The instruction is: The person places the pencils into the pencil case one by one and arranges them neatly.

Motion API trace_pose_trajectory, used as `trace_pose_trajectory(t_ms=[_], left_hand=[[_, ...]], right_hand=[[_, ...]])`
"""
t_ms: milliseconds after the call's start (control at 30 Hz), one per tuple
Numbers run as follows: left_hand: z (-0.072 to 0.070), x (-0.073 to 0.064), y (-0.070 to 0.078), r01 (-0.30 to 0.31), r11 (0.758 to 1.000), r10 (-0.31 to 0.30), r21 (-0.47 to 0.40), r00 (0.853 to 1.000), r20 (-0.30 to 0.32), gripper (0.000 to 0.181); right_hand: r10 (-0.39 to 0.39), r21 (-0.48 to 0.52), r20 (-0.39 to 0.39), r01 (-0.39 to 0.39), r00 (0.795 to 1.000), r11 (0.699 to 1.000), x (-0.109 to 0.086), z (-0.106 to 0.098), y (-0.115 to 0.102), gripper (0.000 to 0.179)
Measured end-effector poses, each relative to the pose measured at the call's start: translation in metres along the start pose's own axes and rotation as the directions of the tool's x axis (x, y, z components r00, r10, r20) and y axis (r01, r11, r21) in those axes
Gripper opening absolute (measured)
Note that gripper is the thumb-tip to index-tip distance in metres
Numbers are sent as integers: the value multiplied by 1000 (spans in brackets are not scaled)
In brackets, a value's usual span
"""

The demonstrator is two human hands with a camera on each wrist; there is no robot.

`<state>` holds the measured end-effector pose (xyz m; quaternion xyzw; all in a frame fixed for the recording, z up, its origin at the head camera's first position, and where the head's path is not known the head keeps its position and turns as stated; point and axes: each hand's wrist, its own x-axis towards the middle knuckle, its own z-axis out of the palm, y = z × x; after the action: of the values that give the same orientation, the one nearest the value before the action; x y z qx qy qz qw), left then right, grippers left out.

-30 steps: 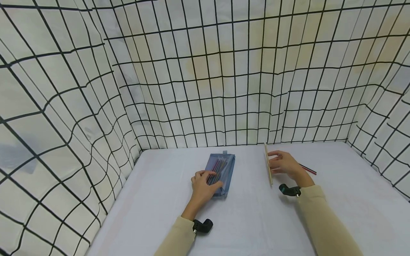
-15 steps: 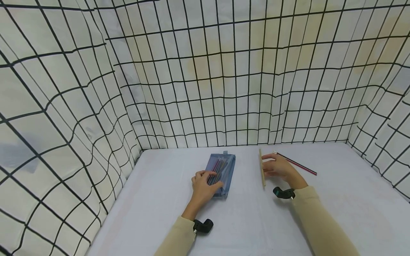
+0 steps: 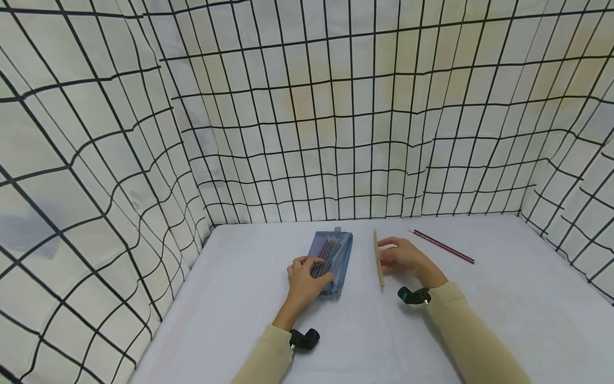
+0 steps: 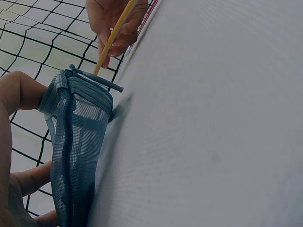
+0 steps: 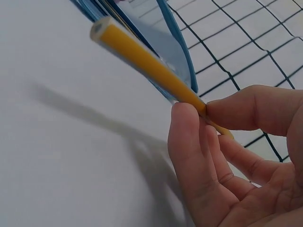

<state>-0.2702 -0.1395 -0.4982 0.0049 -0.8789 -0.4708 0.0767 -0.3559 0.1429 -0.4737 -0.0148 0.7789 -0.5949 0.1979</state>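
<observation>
A blue see-through mesh pencil case (image 3: 342, 261) with several pencils inside lies on the white table. My left hand (image 3: 303, 277) grips it across its near half, thumb and fingers spread over its sides. In the left wrist view the case's zipper (image 4: 68, 127) runs along its side. My right hand (image 3: 406, 260) pinches a yellow pencil (image 3: 378, 261) between thumb and fingertips, a short way right of the case. Seen from the right wrist, the pencil's flat end (image 5: 100, 29) overlaps the case, and its shadow falls on the cloth.
A black and a red pencil (image 3: 442, 245) lie side by side on the white tabletop (image 3: 230, 298), right of my right hand. White walls with black grid netting (image 3: 307, 133) enclose the table at the back and sides.
My right hand has carried the yellow pencil left, closer to the pencil case, uncovering the black and red pencils. My left hand and the case have stayed in place.
</observation>
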Motion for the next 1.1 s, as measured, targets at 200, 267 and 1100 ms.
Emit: trace_pose_trajectory(t_ms=[200, 267, 1100], left_hand=[[-1, 0, 0, 7, 1000, -7, 1, 1000, 1, 48], [0, 0, 0, 13, 1000, -13, 3, 1000, -2, 48], [-1, 0, 1, 14, 1000, -14, 19, 1000, -2, 48]], right_hand=[[-8, 0, 28, 8, 1000, 1000, 1, 16, -1, 51], [-10, 5, 39, 10, 999, 1000, 1, 21, -1, 51], [-28, 141, 111, 12, 993, 990, 5, 67, -8, 51]])
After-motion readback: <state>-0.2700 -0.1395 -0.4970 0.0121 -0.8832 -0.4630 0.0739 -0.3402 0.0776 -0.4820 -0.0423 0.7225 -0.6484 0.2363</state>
